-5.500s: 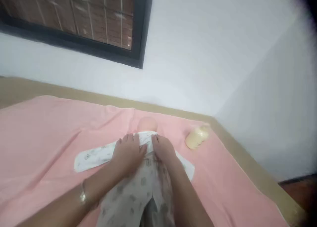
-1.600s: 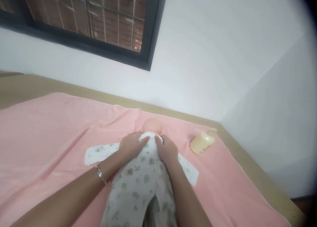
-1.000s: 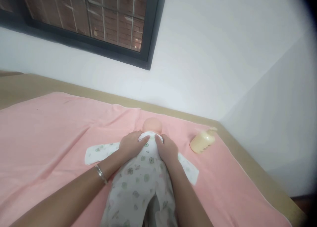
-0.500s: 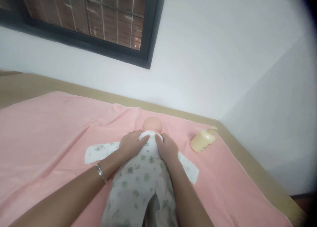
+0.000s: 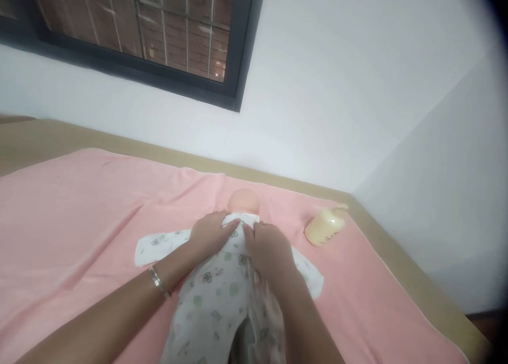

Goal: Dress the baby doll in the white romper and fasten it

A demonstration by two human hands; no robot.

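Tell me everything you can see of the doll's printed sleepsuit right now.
The sleepsuit is soft white cloth printed with small green and grey motifs. It covers a doll lying on the pink towel, bare head pointing at the wall, sleeves spread flat to both sides, legs toward the camera. The left hand and right hand both press on its chest near the collar.

A baby doll lies on a towel spread over the bed, its head toward the far wall. The left hand rests on the doll's left shoulder, the right hand on its chest, the two just beside each other. A pump bottle lies on its side on the towel, right of the head. A window sits in the wall, behind and to the left.
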